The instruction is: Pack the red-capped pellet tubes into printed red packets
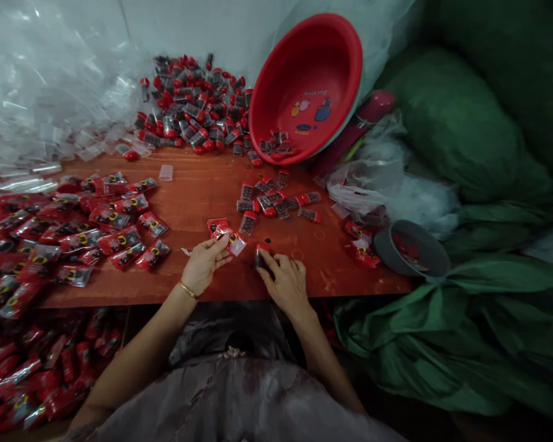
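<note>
Between the thumb and fingers of my left hand is a small red printed plastic packet, held just above the table. My right hand has its fingers closed on a small clear bottle with a red cap and dark contents, at the table's surface. Just beyond my hands lie several more such bottles, loose on the wood. Filled red packets are heaped to the left of my left hand. Whether the held packet has anything inside, I cannot tell.
A tilted red basin with a few bottles leans at the back, beside a large bottle pile. Clear plastic containers are massed back left. On the right stand a grey bowl and green sacks. More packets lie below the table edge.
</note>
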The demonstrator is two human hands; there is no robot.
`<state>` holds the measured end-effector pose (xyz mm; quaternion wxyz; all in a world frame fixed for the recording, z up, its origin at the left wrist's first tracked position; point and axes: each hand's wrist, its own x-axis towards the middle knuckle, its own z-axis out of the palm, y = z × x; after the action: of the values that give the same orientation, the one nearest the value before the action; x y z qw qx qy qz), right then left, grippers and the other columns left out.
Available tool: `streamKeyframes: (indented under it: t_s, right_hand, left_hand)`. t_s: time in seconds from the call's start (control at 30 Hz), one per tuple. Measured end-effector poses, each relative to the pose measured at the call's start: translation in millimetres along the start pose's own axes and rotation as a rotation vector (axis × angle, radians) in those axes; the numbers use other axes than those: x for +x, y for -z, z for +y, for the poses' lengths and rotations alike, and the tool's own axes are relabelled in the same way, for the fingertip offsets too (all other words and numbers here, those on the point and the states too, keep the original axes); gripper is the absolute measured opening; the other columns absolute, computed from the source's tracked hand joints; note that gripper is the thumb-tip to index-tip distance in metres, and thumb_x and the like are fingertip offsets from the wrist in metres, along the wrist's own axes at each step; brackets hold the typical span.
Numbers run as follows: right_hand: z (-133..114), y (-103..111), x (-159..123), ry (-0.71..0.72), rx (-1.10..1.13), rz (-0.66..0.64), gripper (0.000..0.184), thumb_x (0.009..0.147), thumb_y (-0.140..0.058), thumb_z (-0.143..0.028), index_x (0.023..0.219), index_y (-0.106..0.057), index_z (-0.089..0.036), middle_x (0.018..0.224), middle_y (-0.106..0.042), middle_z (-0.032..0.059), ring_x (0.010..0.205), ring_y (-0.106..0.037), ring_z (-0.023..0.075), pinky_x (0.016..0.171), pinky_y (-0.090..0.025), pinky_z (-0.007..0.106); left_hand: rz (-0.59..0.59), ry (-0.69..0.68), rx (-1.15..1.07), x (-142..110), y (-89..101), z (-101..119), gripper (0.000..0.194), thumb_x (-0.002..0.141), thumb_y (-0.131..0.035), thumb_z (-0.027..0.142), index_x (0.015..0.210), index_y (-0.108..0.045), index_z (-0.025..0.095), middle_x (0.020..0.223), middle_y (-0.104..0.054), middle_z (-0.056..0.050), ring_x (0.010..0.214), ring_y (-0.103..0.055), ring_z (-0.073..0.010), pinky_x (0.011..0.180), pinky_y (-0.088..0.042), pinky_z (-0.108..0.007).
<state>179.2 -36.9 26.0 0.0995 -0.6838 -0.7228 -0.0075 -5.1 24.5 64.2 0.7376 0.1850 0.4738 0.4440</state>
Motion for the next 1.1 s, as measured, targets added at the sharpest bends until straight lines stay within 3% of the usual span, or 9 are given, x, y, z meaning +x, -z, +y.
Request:
streamKeyframes:
  t_s: [0.13,0.3,0.47,0.6,0.93,1.1]
  right_hand:
    - [-8.4,-5.4,4.2,-0.193,-0.043,0.067,0.053,0.088,-0.047,-0.052,0.120,-0.058,-0.011,0.103,-0.063,0.0184,0.090,-0.055,0.0300,0.080,-0.036,0.042]
    - [-20.7,-12.3,11.3,-0.245,0.141,0.033,0.028,0.089,-0.047,-0.037,0.100,-0.061,-0.015,0.101,-0.064,0.0164,0.094,-0.057,0.0296,0.077,-0.041,0.040]
    - [-8.2,0.0,0.1,-0.250,0.727,0.030,0.021,0.089,-0.044,-0.037,0.097,-0.053,-0.020,0.078,-0.066,0.0045,0.068,-0.063,0.0189,0.064,-0.047,0.031]
    - [-4.7,25.1,-13.1,-0.198,1.090,-0.008,0.022,0.087,-0.049,-0.042,0.094,-0.051,-0.021,0.056,-0.056,-0.0058,0.047,-0.056,0.0116,0.053,-0.046,0.024]
    - [-18.7,45.9,-22.7,-0.204,1.232,-0.061,0.024,0.082,-0.055,-0.044,0.087,-0.056,-0.020,0.064,-0.059,-0.0037,0.041,-0.052,0.0071,0.043,-0.043,0.019]
    - [-21.1,53.4,-20.4,-0.256,1.368,-0.152,0.027,0.079,-0.057,-0.047,0.081,-0.057,-0.020,0.053,-0.051,-0.0070,0.036,-0.047,0.0062,0.041,-0.046,0.020]
  left_hand:
    - [-0.012,0.017,-0.008,-2.3,-0.8,-1.4,0.038,0.049,-0.085,0.037,0.074,-0.067,0.015,0.075,-0.071,-0.003,0.065,-0.065,-0.0124,0.069,-0.051,-0.026]
    - [-0.023,0.006,0.006,-7.4,-1.6,-0.9,0.033,0.054,-0.084,0.036,0.074,-0.067,0.015,0.076,-0.072,-0.004,0.068,-0.066,-0.0135,0.070,-0.051,-0.026]
    - [-0.004,0.001,-0.002,-9.9,1.2,0.6,0.031,0.054,-0.084,0.032,0.074,-0.068,0.015,0.075,-0.071,-0.004,0.066,-0.066,-0.0125,0.066,-0.051,-0.024]
    - [-0.034,-0.013,0.031,-10.3,0.4,-2.1,0.034,0.051,-0.085,0.030,0.075,-0.068,0.014,0.073,-0.070,-0.003,0.064,-0.064,-0.0115,0.067,-0.051,-0.025]
    - [-0.035,-0.047,0.082,-17.1,-6.9,-2.9,0.040,0.045,-0.085,0.044,0.061,-0.065,0.013,0.059,-0.064,0.000,0.054,-0.058,-0.0104,0.059,-0.049,-0.024]
    - [-0.090,-0.054,0.127,-20.8,-5.8,-2.8,0.039,0.044,-0.085,0.043,0.061,-0.067,0.013,0.059,-0.065,-0.001,0.053,-0.057,-0.0094,0.058,-0.047,-0.024]
